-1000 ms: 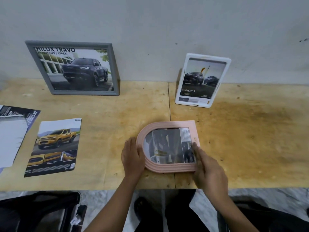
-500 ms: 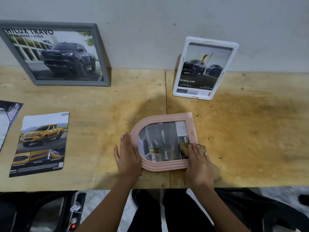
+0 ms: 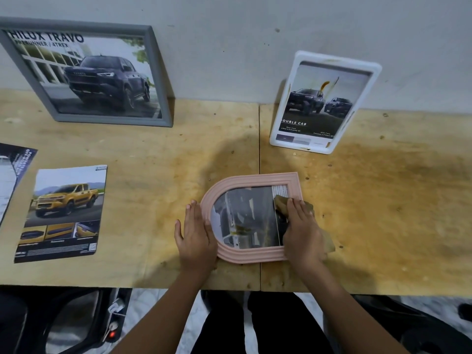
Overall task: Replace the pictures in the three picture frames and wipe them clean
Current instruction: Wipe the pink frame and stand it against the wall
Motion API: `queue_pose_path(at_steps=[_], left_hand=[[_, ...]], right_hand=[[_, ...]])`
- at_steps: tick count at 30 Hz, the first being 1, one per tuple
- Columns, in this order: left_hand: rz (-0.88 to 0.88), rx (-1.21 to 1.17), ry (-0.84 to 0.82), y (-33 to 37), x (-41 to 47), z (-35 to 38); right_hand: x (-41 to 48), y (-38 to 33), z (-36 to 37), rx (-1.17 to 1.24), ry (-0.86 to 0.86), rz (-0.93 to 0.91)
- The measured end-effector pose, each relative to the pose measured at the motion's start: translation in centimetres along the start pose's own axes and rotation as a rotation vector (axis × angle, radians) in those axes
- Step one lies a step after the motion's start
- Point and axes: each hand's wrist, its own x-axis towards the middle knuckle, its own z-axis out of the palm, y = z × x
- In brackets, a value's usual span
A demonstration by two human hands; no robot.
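Left hand (image 3: 195, 233) lay flat, fingers straight, against the curved side of the pink arched picture frame (image 3: 255, 258), lower centre on the plywood table (image 3: 153, 175), likely bracing it while the right hand (image 3: 301, 231), fingers extended, pressed a tan cloth (image 3: 281, 203) onto its glass.

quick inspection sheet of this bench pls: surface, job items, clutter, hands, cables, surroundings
surface: plywood table, two boards with a seam, brown stains at right
job's things: pink arched frame flat near the front edge, tan cloth on its glass; grey frame and white frame lean on the grey wall, holding truck pictures
clutter: yellow-truck leaflet and a second brochure at left
hands: left hand flat against the frame's arched end; right hand presses the cloth
cables: none clearly seen; a red light glows under the table, lower left
surroundings: grey wall, pale floor
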Motion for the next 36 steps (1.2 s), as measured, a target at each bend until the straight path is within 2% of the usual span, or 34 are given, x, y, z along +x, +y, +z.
queue_pose_path(at_steps=[6, 12, 21, 24, 29, 33, 36], left_hand=[[-0.019, -0.004, -0.007, 0.0, 0.1, 0.1], [-0.041, -0.012, -0.019, 0.1, 0.1, 0.1], [-0.076, -0.05, -0.045, 0.5, 0.3, -0.1], [-0.087, -0.058, -0.058, 0.5, 0.2, -0.2], [-0.097, -0.043, -0.057, 0.8, 0.2, -0.4], [-0.104, -0.026, -0.066, 0.9, 0.2, -0.5], [-0.109, -0.025, -0.073, 0.9, 0.2, -0.6]], right_hand=[[1.7, -0.5, 1.0, 0.084, 0.139, -0.011], [3.0, -1.4, -0.2, 0.114, 0.16, -0.029], [5.5, -1.8, -0.8, 0.315, 0.34, -0.027], [7.0, -2.3, -1.1, 0.346, 0.316, 0.027], [7.6, -4.4, -1.2, 0.227, 0.152, -0.081], [6.1, -8.4, 0.2, 0.276, 0.027, -0.24], [6.0, -8.9, 0.6, 0.299, -0.029, -0.246]])
